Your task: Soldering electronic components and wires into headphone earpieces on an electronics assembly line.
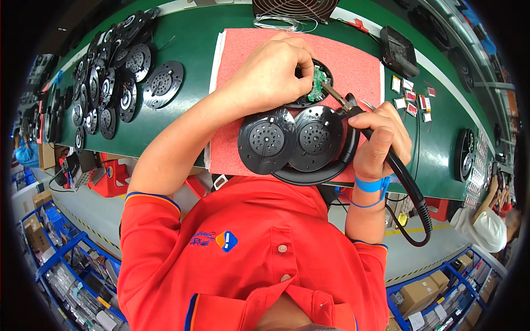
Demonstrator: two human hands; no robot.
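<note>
My right hand [385, 138] is closed around the black handle of a soldering iron [398, 168], whose tip reaches the green circuit board [318, 84]. That board sits inside a round black headphone ear cup [330, 70]. At the cup's left side my left hand [279, 71] is closed in a pinch, and whatever its fingers hold is hidden. Nearer to me, two black round speaker plates [266, 140] with perforated centres lie side by side, slightly overlapping. A black headband [312, 177] curves around them. Everything rests on a pink foam mat [237, 49].
Many black discs [138, 62] are heaped on the green table at left. Small battery packs [411, 96] lie at right, below a black tray [398, 52]. A fan [295, 7] and a coil of wire [280, 22] sit at the back. Another person [483, 220] is at far right.
</note>
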